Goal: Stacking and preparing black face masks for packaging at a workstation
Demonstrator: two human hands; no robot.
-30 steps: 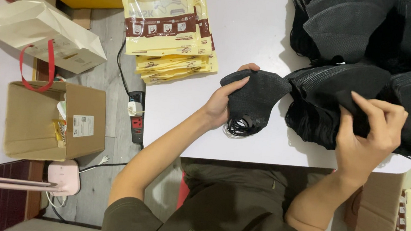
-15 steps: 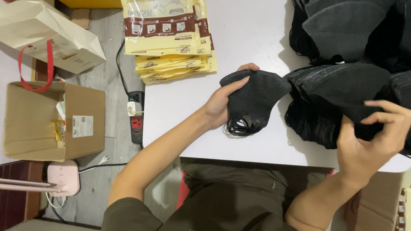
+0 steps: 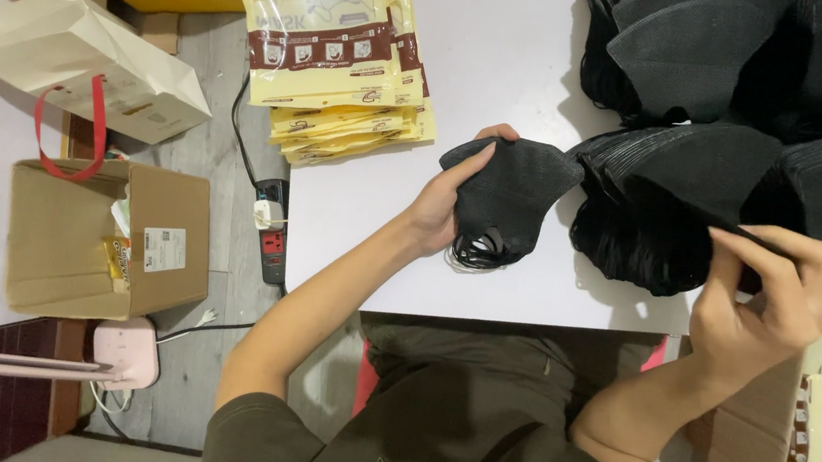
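Note:
My left hand (image 3: 442, 196) grips a small stack of black folded face masks (image 3: 506, 202), their ear loops hanging down onto the white table (image 3: 361, 226). My right hand (image 3: 764, 300) pinches the edge of one black mask (image 3: 707, 179) at the top of a large pile of black masks (image 3: 746, 92) on the right part of the table. A stack of yellow and brown flat pouches (image 3: 339, 43) lies at the table's far left corner.
Left of the table on the floor: an open cardboard box (image 3: 109, 237), a white paper bag with red handles (image 3: 75, 68), a power strip (image 3: 273, 233) with a plug, and a pink device (image 3: 126, 349). Another carton (image 3: 820, 421) stands at the right.
My right hand has closed its fingers on the edge of a black mask and drawn it slightly toward me. The left hand keeps its stack in place.

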